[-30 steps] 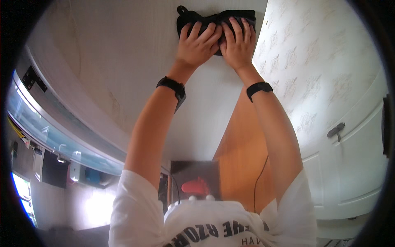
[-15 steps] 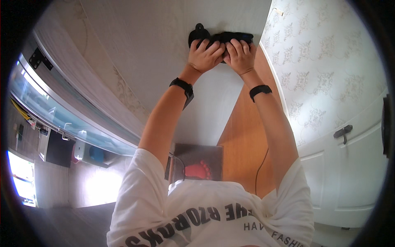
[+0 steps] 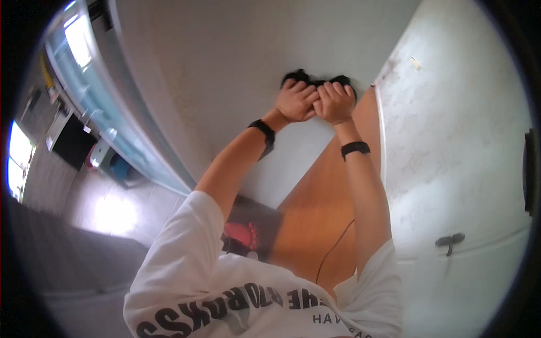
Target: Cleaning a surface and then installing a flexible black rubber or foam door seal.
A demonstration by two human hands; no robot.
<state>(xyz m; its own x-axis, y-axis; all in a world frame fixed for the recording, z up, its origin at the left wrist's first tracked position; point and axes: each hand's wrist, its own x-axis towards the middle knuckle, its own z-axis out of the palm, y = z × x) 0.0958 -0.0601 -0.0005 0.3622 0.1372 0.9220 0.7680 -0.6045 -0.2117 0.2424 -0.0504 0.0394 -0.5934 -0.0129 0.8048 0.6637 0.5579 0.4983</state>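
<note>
A black object [image 3: 296,75] with a rounded left end lies at the far middle, over a pale surface [image 3: 236,73]. Its kind does not show, since my hands cover most of it and the picture is blurred. My left hand [image 3: 297,102] has its fingers curled over the object's left part. Right beside it, touching or almost touching, my right hand [image 3: 336,103] is closed over the other end. Both arms reach forward, a black band on each wrist. Whether the object rests on the surface I cannot tell.
A patterned wall [image 3: 451,112] and a white door [image 3: 468,281] with a dark handle [image 3: 449,241] stand to the right. Orange wood floor [image 3: 315,197] carries a thin cable [image 3: 335,248]. Near me lies a dark mat [image 3: 265,219] with a red footprint. Left are glass panels [image 3: 107,101].
Both hands and the black object have come nearer to me and slightly right in the picture. The whole view has turned, shifting door, floor and glass panels. My grip looks the same.
</note>
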